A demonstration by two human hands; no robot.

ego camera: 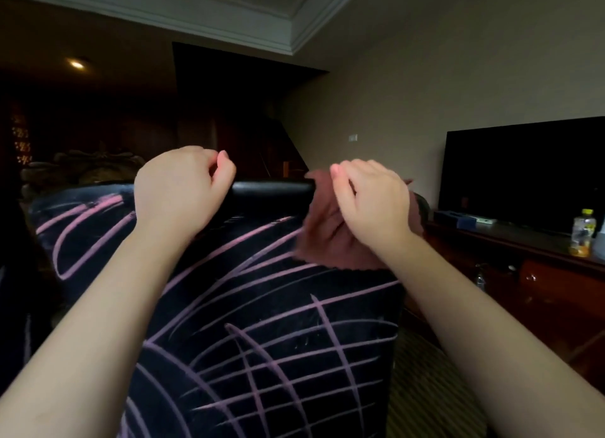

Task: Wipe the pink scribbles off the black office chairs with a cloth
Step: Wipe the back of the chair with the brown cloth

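The back of a black office chair (271, 306) fills the lower middle of the head view, covered in pink scribbles (294, 333) that curve and cross. My left hand (180, 189) grips the chair's top edge at the left. My right hand (370, 198) presses a reddish-brown cloth (327, 234) against the top right corner of the chair back, fingers curled over the cloth. Part of the cloth hangs below my wrist.
A dark wooden cabinet (540, 274) runs along the right wall with a black television (523, 172) and a plastic bottle (582, 233) on it. Patterned carpet (422, 388) shows at the lower right. The room beyond the chair is dark.
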